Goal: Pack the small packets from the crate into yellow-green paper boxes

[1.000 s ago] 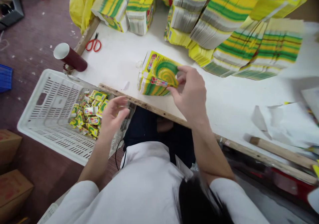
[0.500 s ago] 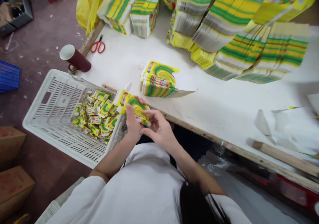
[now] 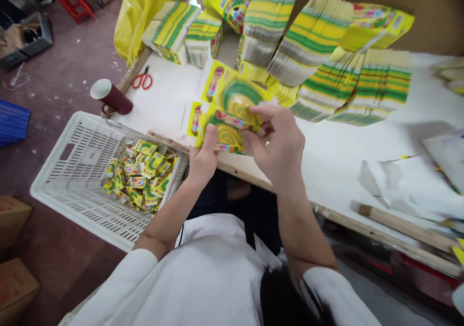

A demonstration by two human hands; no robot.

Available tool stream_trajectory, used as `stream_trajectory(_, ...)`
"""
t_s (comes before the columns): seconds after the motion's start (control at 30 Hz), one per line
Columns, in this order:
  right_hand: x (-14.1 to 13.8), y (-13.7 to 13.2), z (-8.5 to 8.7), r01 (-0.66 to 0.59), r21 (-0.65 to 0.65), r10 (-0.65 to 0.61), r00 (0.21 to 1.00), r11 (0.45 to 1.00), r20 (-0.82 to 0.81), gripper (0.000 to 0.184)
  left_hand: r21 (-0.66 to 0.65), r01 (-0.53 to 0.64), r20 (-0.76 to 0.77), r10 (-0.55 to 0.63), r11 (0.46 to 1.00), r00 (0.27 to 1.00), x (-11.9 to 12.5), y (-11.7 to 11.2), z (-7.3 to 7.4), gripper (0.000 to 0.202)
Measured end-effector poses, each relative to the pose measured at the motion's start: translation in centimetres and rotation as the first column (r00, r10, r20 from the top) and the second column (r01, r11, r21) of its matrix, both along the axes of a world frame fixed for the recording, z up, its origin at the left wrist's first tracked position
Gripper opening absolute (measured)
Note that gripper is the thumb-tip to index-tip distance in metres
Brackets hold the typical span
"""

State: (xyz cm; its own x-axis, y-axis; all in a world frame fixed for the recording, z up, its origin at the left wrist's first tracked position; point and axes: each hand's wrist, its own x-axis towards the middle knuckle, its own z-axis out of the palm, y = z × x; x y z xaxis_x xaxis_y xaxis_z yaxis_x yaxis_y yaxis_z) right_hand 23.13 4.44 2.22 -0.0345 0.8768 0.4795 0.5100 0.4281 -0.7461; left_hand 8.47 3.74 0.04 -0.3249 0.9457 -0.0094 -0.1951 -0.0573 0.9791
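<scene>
My left hand (image 3: 203, 159) grips a yellow-and-green printed carton (image 3: 228, 141) over the table's front edge, thumb on top and its other fingers mostly hidden underneath. My right hand (image 3: 281, 145) is closed, thumb and fingertips pinching at the right end of the printed cartons; exactly which layer they hold is blurred. Just behind, more flat cartons (image 3: 239, 92) of the same print overlap the held one. Left of my left hand, a white plastic basket (image 3: 65, 181) contains many small folded boxes (image 3: 145, 171) in the same colours.
Tall bundles of flat cartons (image 3: 311, 36) line the table's back. Red-handled scissors (image 3: 142, 80) and a maroon mug (image 3: 114, 98) occupy the left corner. White paper scraps (image 3: 391, 181) and a wooden strip (image 3: 406, 227) lie at the right. Cardboard boxes (image 3: 14, 282) stand on the floor.
Both hands have moved forward from near my body to the cartons on the table. My right hand has shifted right and up. The carton in my left hand now overlaps the others.
</scene>
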Motion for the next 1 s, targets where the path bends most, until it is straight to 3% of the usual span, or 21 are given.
stream_trajectory(0.13,1.4,3.0,-1.4,0.085,-0.008,-0.085,0.996,0.996,-0.002,0.035,0.057,0.001,-0.124,0.007,0.998,0.992,0.1,3.3,-0.1,0.052)
stream_trajectory(0.27,2.1,2.9,-2.2,0.135,-0.020,-0.135,0.990,0.991,-0.050,0.037,0.075,-0.055,-0.304,0.075,0.996,0.950,0.0,4.7,-1.0,0.071)
stream_trajectory(0.4,2.6,2.2,-2.4,0.125,-0.040,-0.128,0.989,0.991,-0.073,0.036,0.149,-0.249,-0.535,0.290,0.957,0.794,-0.8,5.5,-2.5,0.110)
stream_trajectory(0.47,2.8,1.9,-2.2,0.121,-0.044,-0.124,0.989,0.992,-0.076,0.037,0.213,-0.321,-0.611,0.382,0.923,0.693,-1.3,5.3,-2.6,0.116)
stream_trajectory(0.53,3.0,1.4,-1.8,0.115,-0.038,-0.118,0.989,0.993,-0.088,0.037,0.289,-0.329,-0.618,0.438,0.899,0.653,-1.6,4.3,-2.0,0.117)
stream_trajectory(0.63,2.5,-0.2,-0.7,0.076,-0.033,-0.080,0.987,0.997,-0.142,0.039,0.328,-0.223,-0.519,0.373,0.918,0.769,-1.0,1.5,0.0,0.120)
stream_trajectory(0.73,1.0,-2.1,0.0,-0.135,-0.081,0.119,0.978,0.988,-0.172,0.032,0.257,0.063,-0.282,0.013,0.965,0.959,0.1,-1.3,1.4,0.104)
stream_trajectory(0.8,-0.4,-3.3,-0.2,-0.323,-0.128,0.292,0.932,0.938,-0.214,0.021,0.215,0.217,-0.030,-0.216,0.952,0.976,0.8,-2.3,1.7,0.077)
stream_trajectory(0.83,-1.1,-3.9,-0.4,-0.374,-0.142,0.331,0.909,0.916,-0.254,0.017,0.201,0.239,0.079,-0.259,0.950,0.963,1.0,-2.6,1.7,0.064)
stream_trajectory(0.9,-2.4,-4.8,-1.0,-0.353,-0.157,0.288,0.898,0.922,-0.332,0.014,0.185,0.162,0.179,-0.196,0.969,0.964,1.3,-2.6,1.5,0.053)
stream_trajectory(1.0,-3.6,-5.8,-1.6,-0.233,-0.179,0.154,0.916,0.956,-0.371,0.014,0.171,-0.036,0.117,0.016,0.985,0.993,1.5,-2.4,1.3,0.056)
